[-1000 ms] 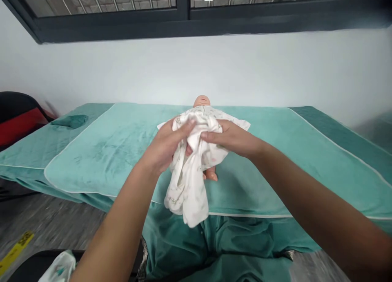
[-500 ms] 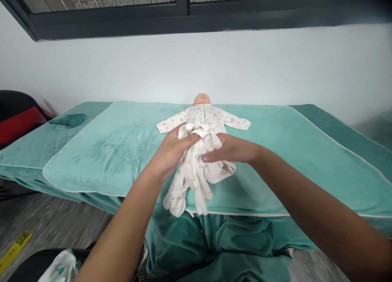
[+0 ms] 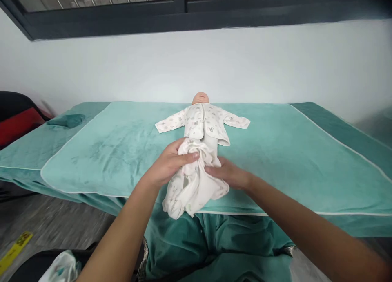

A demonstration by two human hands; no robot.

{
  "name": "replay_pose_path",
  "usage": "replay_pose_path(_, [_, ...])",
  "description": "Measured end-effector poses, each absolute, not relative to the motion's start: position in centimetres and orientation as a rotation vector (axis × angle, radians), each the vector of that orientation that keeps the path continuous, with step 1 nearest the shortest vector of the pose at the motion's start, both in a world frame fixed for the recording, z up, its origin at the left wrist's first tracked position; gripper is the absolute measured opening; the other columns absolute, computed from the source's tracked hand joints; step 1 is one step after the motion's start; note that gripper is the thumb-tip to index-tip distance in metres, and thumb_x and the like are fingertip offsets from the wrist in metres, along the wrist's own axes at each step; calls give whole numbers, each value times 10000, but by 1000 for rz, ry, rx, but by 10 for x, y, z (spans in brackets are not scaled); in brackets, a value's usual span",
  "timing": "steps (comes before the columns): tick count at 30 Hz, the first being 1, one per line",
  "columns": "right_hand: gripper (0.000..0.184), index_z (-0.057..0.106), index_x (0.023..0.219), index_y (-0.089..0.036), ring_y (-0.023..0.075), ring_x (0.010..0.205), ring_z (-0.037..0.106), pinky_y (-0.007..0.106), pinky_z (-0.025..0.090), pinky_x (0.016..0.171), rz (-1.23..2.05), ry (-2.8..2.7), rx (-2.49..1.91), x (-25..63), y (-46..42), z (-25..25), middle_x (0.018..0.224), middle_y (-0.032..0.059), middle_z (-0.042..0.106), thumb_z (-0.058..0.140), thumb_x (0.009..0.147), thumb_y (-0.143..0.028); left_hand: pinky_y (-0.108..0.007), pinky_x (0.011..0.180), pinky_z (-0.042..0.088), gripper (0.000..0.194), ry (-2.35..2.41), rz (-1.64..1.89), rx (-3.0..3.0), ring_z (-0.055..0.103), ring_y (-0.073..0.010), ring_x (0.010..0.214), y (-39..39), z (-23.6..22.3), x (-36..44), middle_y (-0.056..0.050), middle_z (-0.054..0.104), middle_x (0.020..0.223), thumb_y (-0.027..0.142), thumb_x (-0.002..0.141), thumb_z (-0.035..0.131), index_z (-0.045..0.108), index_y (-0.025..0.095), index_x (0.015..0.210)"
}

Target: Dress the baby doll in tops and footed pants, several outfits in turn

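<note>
A baby doll (image 3: 201,98) lies on its back on the green bed cover, its head toward the wall. It wears a white printed baby jacket (image 3: 194,122), sleeves spread to both sides. Below the jacket hem, my left hand (image 3: 171,161) grips bunched white printed baby pants (image 3: 196,188), thumb on top. My right hand (image 3: 226,171) pinches the same cloth from the other side. The pants' lower end hangs toward the bed's front edge. The doll's legs are mostly hidden behind the cloth and my hands.
The green bed cover (image 3: 281,159) has white piping along its edges. A face hole (image 3: 69,120) is at the bed's left end. A red and black chair (image 3: 18,120) stands at far left. White cloth (image 3: 61,267) lies at lower left. Behind is a wall with a dark window frame (image 3: 107,22).
Both hands have moved down toward me with the pants, away from the jacket. The jacket hem and a white part below it now show.
</note>
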State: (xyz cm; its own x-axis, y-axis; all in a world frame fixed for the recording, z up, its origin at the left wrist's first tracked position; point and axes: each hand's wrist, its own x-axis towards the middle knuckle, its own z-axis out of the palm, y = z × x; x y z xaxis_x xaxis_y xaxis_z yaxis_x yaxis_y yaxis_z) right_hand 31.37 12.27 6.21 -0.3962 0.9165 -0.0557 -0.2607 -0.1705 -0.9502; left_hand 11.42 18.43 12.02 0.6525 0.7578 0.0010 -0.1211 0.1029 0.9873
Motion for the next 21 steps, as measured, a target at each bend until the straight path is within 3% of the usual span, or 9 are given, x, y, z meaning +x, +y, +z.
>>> replay_pose_path(4, [566, 636, 1319, -213, 271, 1115, 655, 416, 512, 973, 1829, -1233, -736, 321, 102, 49, 1195, 90, 704, 790, 815, -418, -321, 848, 527, 358, 681, 436, 1471, 681, -241, 1000, 177, 121, 117, -58, 731, 1103, 366, 800, 769, 676, 188, 1095])
replay_pose_path(7, [524, 666, 1273, -203, 268, 1078, 668, 417, 514, 953, 1890, -1123, -839, 326, 83, 44, 1148, 90, 719, 817, 791, -344, -349, 892, 515, 451, 733, 167, 1517, 657, -265, 1090, 173, 125, 115, -61, 706, 1211, 433, 825, 728, 653, 222, 1216])
replay_pose_path(11, [472, 700, 1198, -180, 262, 943, 704, 415, 525, 897, 1914, -744, -900, 316, 57, 32, 1062, 106, 740, 815, 779, -364, -347, 942, 495, 606, 662, 0, 1523, 588, -282, 1229, 169, 126, 111, -64, 619, 1373, 426, 799, 756, 580, 267, 1355])
replay_pose_path(15, [424, 704, 1162, -192, 261, 931, 676, 392, 523, 846, 1570, -731, -1147, 305, 47, 9, 1014, 78, 742, 771, 790, -384, -332, 868, 509, 490, 650, -90, 1652, 622, -278, 1141, 169, 120, 116, -67, 639, 1294, 391, 790, 749, 629, 236, 1240])
replay_pose_path(18, [334, 717, 1092, -197, 260, 899, 651, 395, 516, 832, 1175, -837, -1463, 309, 53, -8, 921, 49, 739, 690, 824, -394, -334, 900, 491, 314, 729, 53, 1804, 630, -256, 1114, 170, 113, 128, -33, 658, 1264, 309, 854, 632, 633, 242, 1161])
replay_pose_path(21, [323, 727, 1080, -206, 276, 951, 653, 411, 509, 887, 1024, -839, -1544, 311, 63, -15, 966, 55, 750, 633, 831, -389, -355, 934, 470, 298, 872, 192, 1973, 624, -258, 1123, 174, 105, 143, -34, 673, 1241, 230, 868, 539, 627, 242, 1153])
